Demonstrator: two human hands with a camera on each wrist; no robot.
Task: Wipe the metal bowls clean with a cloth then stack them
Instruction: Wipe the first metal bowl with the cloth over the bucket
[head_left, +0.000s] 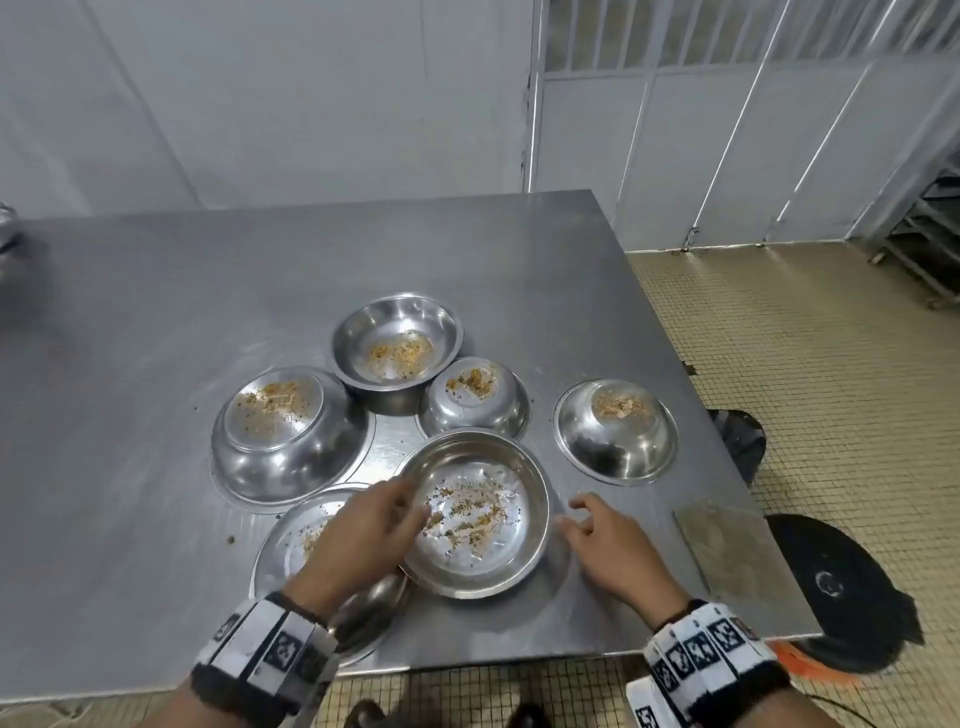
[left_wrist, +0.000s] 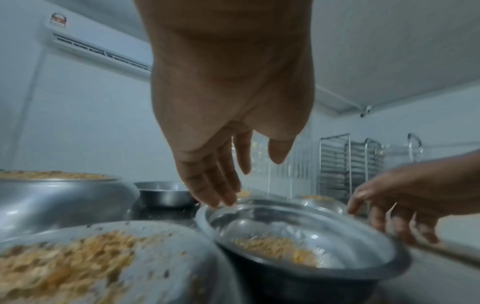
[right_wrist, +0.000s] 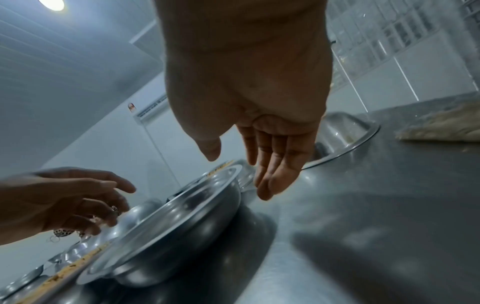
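Several crumb-soiled metal bowls stand on a steel table (head_left: 156, 312). The front upright bowl (head_left: 478, 512) (left_wrist: 298, 236) (right_wrist: 182, 226) sits tilted, its left side lying on an upturned bowl (head_left: 296, 530) (left_wrist: 78, 257). My left hand (head_left: 405, 506) (left_wrist: 249, 181) touches that upright bowl's left rim with straight fingers (left_wrist: 221, 195). Just beside the right rim hovers my right hand (head_left: 576, 514) (right_wrist: 239, 176), fingers relaxed and holding nothing. A brownish cloth (head_left: 722, 540) (right_wrist: 441, 127) lies flat near the table's right edge.
Behind stand an upright bowl (head_left: 397, 348) and upturned bowls at left (head_left: 283, 431), middle (head_left: 475, 400) and right (head_left: 615, 428). Black round objects (head_left: 836, 587) lie on the tiled floor beyond the table's right edge. Metal racks (head_left: 935, 234) stand far right.
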